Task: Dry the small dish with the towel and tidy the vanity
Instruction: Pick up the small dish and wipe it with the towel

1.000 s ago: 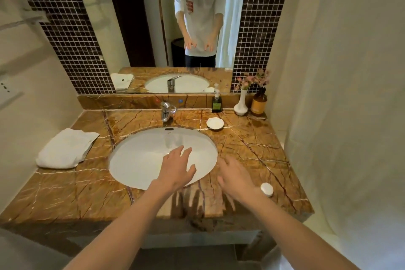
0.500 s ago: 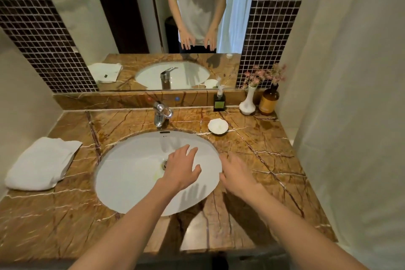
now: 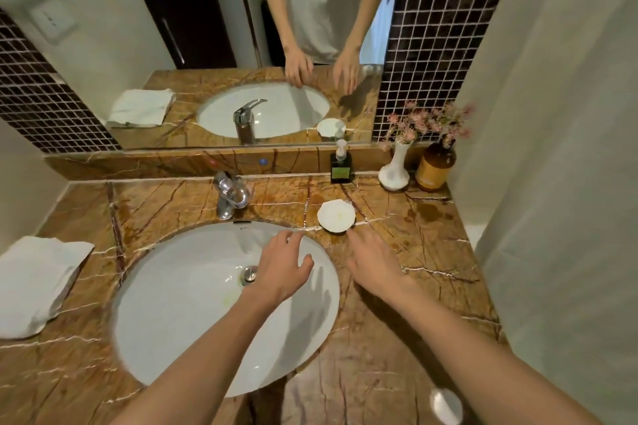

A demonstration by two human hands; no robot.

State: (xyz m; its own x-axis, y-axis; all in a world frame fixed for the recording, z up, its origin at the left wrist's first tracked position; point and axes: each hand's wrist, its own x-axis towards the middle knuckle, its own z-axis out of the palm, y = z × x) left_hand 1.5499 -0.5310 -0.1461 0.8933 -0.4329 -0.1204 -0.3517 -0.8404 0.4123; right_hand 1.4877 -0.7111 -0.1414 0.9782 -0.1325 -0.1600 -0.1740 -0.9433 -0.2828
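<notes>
As both hands have moved forward, the right hand (image 3: 374,264), fingers spread and empty, nears the dish (image 3: 336,216); towel (image 3: 32,286) untouched

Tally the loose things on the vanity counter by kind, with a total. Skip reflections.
Folded white towel: 1
Small round white dish: 1
Dark pump bottle with green label: 1
White flower vase: 1
Amber brown bottle: 1
Small round white object at the front edge, blurred: 1
Total: 6

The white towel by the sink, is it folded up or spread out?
Folded. The white towel lies as a thick, layered stack on the brown marble counter, left of the white oval sink.
</notes>
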